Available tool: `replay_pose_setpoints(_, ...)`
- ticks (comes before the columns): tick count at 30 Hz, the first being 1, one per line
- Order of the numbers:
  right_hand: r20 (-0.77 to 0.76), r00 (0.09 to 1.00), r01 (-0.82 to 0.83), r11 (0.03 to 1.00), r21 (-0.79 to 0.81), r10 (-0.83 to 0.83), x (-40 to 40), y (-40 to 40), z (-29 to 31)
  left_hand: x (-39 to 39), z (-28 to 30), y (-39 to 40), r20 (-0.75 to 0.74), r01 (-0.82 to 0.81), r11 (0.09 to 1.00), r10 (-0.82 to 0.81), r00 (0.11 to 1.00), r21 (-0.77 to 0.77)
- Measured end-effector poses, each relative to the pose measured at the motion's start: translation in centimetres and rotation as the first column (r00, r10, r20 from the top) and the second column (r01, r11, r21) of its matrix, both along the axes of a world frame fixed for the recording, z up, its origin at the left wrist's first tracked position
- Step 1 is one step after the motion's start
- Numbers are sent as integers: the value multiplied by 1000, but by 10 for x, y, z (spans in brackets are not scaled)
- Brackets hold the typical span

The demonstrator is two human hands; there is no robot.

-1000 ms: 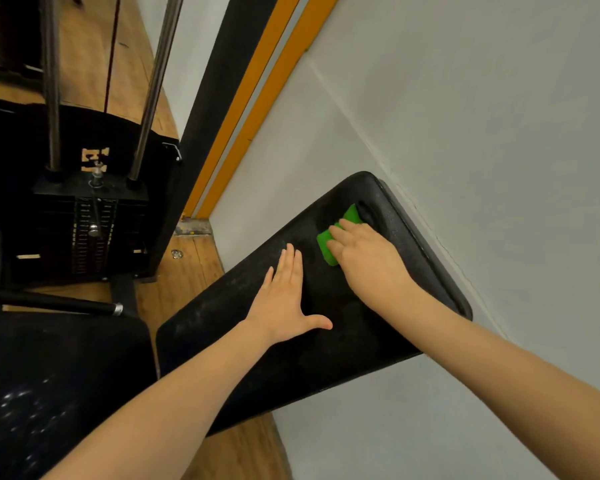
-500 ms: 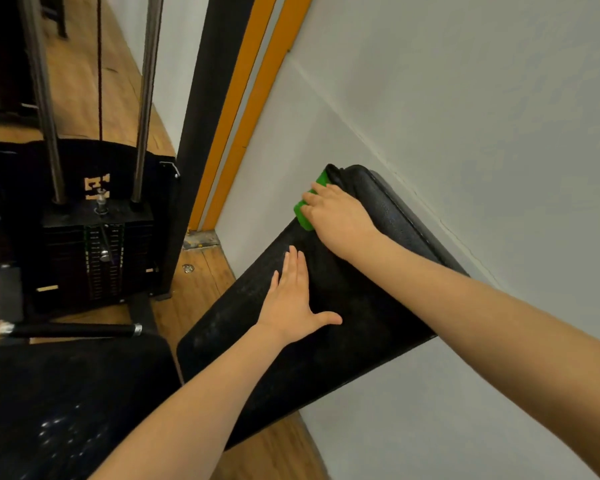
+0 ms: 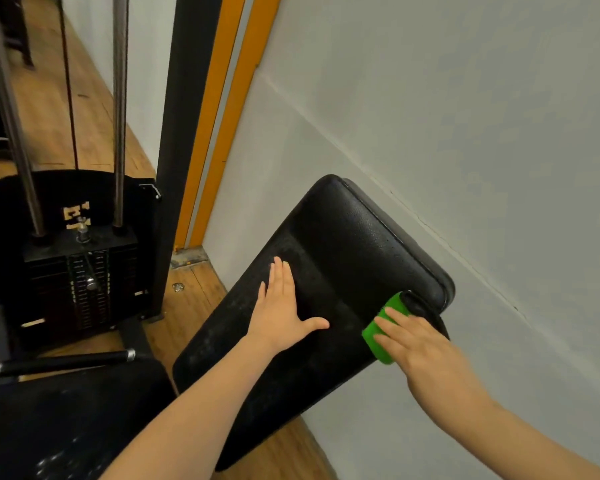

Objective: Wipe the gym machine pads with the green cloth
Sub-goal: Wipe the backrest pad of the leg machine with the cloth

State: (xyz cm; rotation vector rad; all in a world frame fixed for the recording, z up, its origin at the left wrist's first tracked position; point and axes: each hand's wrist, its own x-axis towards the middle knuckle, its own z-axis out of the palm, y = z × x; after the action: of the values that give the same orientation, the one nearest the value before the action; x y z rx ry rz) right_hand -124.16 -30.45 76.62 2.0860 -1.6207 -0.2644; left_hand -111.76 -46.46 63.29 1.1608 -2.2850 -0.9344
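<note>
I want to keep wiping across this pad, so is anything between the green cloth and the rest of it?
Only the left hand, lying flat on the middle of the back pad. The right hand presses the green cloth at the pad's wall-side edge.

- a pale grey wall [image 3: 465, 116] fills the right side, with a thin seam line running diagonally across it.
- two orange vertical strips [image 3: 222, 116] run down beside a black upright post [image 3: 181, 116], next to the wall.
- a wooden floor [image 3: 94, 133] stretches away at the left.
- a black weight stack [image 3: 84, 278] stands on the floor at the left, with a selector pin [image 3: 90, 284] in its middle column.
- two steel guide rods [image 3: 119, 109] rise from the top of the stack, a thin dark cable [image 3: 68, 84] between them.
- a black bar with a silver end [image 3: 70, 362] lies across in front of the stack.
</note>
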Motion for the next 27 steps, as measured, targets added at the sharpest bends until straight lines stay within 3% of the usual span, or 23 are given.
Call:
replay_pose_setpoints(4, 26, 999, -35, 989, -141, 39, 13, -37, 16, 1, 4, 0, 10, -1, 1000, 1, 1000, 3)
replay_pose_setpoints(7, 22, 998, 65, 974, -218, -62, 14, -67, 19, 2, 6, 0, 32, -14, 1000, 14, 999, -4)
replay_pose_setpoints(10, 35, 989, 149, 971, -185, -145, 7, -52, -4, 2, 8, 1, 47, -5, 1000, 5, 999, 0)
replay_pose_setpoints(14, 124, 988, 115, 977, -178, -94, 10, -3, -44, 5, 12, 1, 92, -5, 999, 9, 996, -43)
replay_pose_setpoints(18, 230, 968, 163, 948, -273, -100, 13, -5, -31, 6, 14, 9, 144, 44, 983, -18, 989, -180)
replay_pose_setpoints(22, 247, 952, 256, 914, -315, -182, 5, -22, -19, 7, 13, 24, 211, 89, 976, -46, 976, -197)
replay_pose_setpoints(27, 285, 954, 182, 938, -296, -95, 4, 0, -61, 13, 12, 29, 261, 136, 973, -85, 962, -185)
